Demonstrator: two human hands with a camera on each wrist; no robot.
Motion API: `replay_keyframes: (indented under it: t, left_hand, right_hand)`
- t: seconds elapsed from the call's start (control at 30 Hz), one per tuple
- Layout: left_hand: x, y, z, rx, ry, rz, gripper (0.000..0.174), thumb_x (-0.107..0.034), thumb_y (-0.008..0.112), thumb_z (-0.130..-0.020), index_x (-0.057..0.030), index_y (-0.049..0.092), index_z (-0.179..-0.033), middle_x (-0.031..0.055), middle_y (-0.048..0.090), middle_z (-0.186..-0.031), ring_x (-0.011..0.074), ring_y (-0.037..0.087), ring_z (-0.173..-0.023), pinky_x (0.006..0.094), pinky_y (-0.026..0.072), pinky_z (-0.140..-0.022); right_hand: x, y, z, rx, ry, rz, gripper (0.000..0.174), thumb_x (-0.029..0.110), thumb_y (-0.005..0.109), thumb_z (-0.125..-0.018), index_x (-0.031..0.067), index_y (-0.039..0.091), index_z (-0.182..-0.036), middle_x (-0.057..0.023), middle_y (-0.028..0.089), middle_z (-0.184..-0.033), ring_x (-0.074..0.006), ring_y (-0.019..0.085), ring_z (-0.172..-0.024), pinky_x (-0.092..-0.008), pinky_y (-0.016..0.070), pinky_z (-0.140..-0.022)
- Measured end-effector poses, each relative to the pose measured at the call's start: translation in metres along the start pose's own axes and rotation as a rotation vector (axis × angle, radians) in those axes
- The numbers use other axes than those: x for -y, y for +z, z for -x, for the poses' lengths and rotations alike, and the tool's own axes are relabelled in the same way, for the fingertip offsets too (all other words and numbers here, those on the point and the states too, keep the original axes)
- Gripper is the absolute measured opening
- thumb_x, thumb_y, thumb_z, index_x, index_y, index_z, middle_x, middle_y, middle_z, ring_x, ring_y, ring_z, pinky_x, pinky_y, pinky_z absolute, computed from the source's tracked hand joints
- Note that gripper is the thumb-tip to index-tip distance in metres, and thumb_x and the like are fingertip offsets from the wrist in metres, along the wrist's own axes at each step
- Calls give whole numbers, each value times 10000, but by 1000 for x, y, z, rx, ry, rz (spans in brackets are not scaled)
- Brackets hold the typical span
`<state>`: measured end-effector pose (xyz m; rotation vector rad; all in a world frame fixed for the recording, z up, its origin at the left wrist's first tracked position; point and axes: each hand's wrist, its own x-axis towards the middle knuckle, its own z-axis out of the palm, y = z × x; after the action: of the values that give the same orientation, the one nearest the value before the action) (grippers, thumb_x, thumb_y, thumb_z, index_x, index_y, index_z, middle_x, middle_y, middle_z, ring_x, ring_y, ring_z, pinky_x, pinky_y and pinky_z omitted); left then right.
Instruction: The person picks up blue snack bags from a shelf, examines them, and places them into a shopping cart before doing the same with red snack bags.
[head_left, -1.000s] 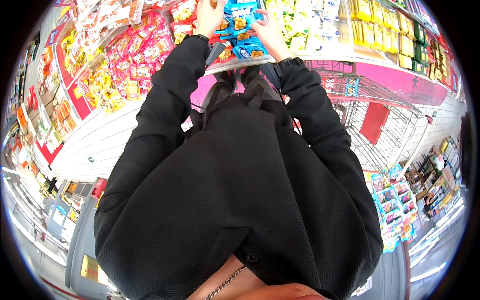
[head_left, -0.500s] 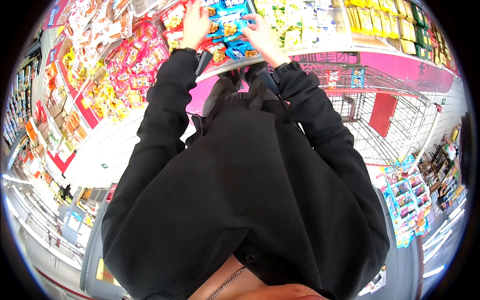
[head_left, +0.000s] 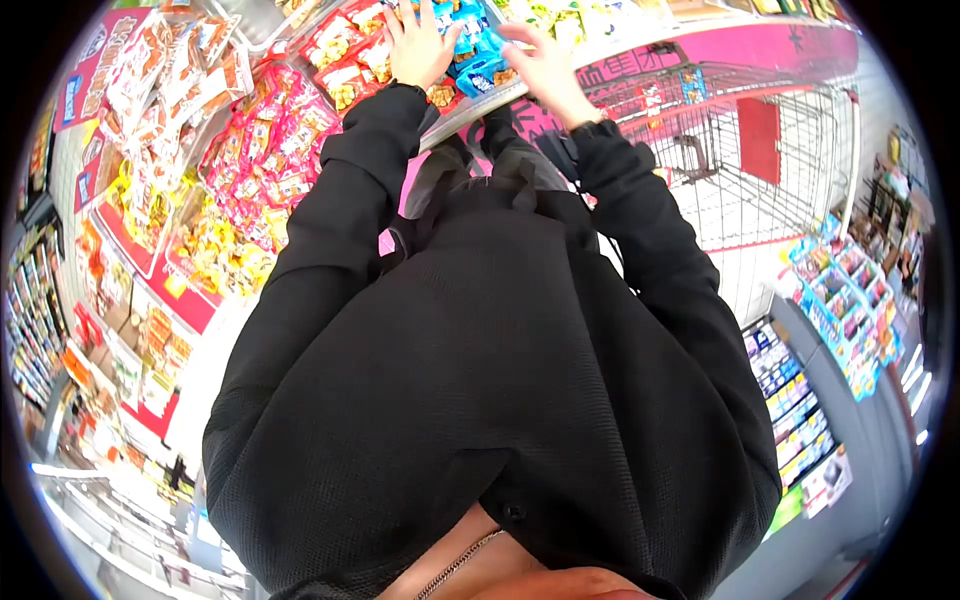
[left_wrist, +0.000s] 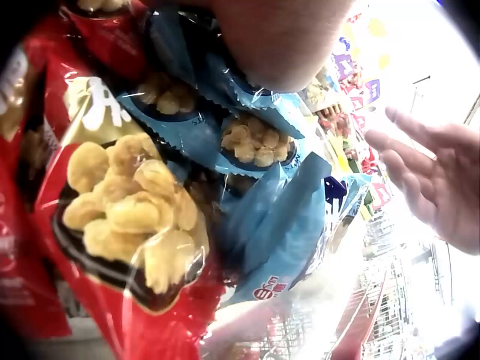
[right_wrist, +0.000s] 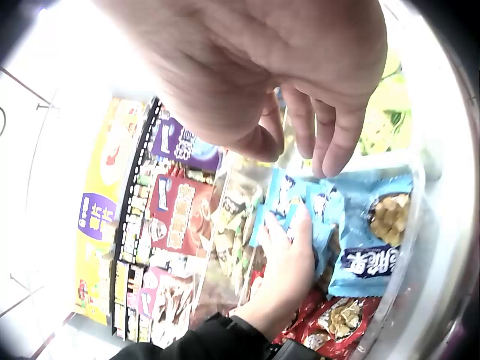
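My left hand (head_left: 420, 48) lies over the line between red snack packs (head_left: 350, 60) and blue snack packs (head_left: 480, 62), its fingers straight and spread. From the right wrist view, its fingertips touch a blue pack (right_wrist: 322, 206). In the left wrist view a large red pack (left_wrist: 131, 217) with pale nut-like pieces printed on it fills the near side, and only the heel of the left hand shows. My right hand (head_left: 545, 72) hovers at the right edge of the blue packs, fingers loosely bent with nothing between them.
Pink-wrapped sweets (head_left: 270, 150) and yellow packets (head_left: 220, 255) fill bins on the left. Green-yellow packets (right_wrist: 386, 124) lie beyond a clear divider. A wire shopping cart (head_left: 720, 215) stands on the right, close to the counter's pink front (head_left: 760, 55).
The head view has turned, so the counter slants and the cart sits higher. My left hand has spread its fingers flat over the packs; my right hand stays beside the blue ones.
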<state>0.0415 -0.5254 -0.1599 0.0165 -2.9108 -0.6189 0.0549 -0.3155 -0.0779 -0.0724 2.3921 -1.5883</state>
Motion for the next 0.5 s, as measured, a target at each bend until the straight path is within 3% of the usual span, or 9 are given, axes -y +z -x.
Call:
replay_keyframes:
  t: [0.1, 0.17, 0.23, 0.27, 0.3, 0.37, 0.43, 0.5]
  left_hand:
    - [-1, -14, 2, 92, -33, -10, 858, -457, 635, -935, 36, 297, -1550, 316, 260, -1603, 584, 213, -1454, 614, 205, -1206]
    - [-7, -25, 2, 76, -69, -20, 817, -444, 642, -924, -6, 340, -1544, 304, 320, -1572, 558, 237, -1450, 647, 181, -1200]
    - [-16, -47, 0, -6, 106, -18, 780, -440, 635, -924, -20, 380, -1531, 301, 370, -1542, 529, 251, -1454, 661, 175, -1193]
    - [-27, -63, 4, -44, 171, -55, 642, -330, 629, -931, -4, 458, -1457, 308, 485, -1433, 501, 381, -1378, 613, 293, -1150]
    - [-22, -34, 4, -121, 267, -8, 754, -554, 581, -984, -177, 327, -1585, 202, 328, -1616, 446, 266, -1497, 647, 255, -1168]
    - [-25, -24, 14, 33, 295, 161, 789, -667, 519, -957, -219, 366, -1588, 213, 226, -1668, 517, 142, -1519, 665, 96, -1205]
    - [-22, -6, 23, 47, 310, 16, 752, -697, 506, -942, -283, 421, -1563, 153, 305, -1654, 495, 188, -1519, 669, 136, -1198]
    - [-23, 1, 18, 85, 319, -115, 745, -696, 499, -944, -287, 423, -1562, 142, 307, -1656, 504, 194, -1514, 681, 127, -1194]
  right_hand:
    - [-5, -32, 35, -147, 82, -145, 344, 142, 638, -947, 47, 658, -1277, -77, 731, -1188, -165, 717, -972, -287, 564, -803]
    - [-1, -53, 66, -222, 175, -301, 345, 98, 597, -982, -1, 620, -1311, -123, 705, -1229, -173, 709, -1008, -267, 553, -820]
    - [-8, -71, 97, -331, 261, -374, 326, 87, 584, -997, -5, 615, -1308, -124, 697, -1241, -180, 703, -1017, -276, 557, -821]
    - [-11, -79, 115, -395, 320, -349, 302, 96, 588, -1006, -4, 623, -1289, -110, 697, -1228, -167, 698, -993, -283, 563, -817]
    - [-19, -86, 134, -438, 355, -345, 302, 100, 591, -1008, -5, 622, -1289, -107, 698, -1219, -167, 696, -986, -286, 564, -816]
    - [-38, -97, 165, -520, 406, -342, 303, 109, 597, -1010, -7, 620, -1289, -102, 700, -1203, -166, 692, -970, -290, 566, -814]
    - [-43, -106, 195, -562, 463, -339, 304, 123, 584, -1015, 0, 617, -1291, -116, 687, -1219, -179, 686, -995, -306, 577, -843]
    - [-51, -116, 237, -646, 540, -416, 314, 140, 578, -1021, 1, 608, -1301, -137, 680, -1227, -195, 689, -1002, -321, 580, -868]
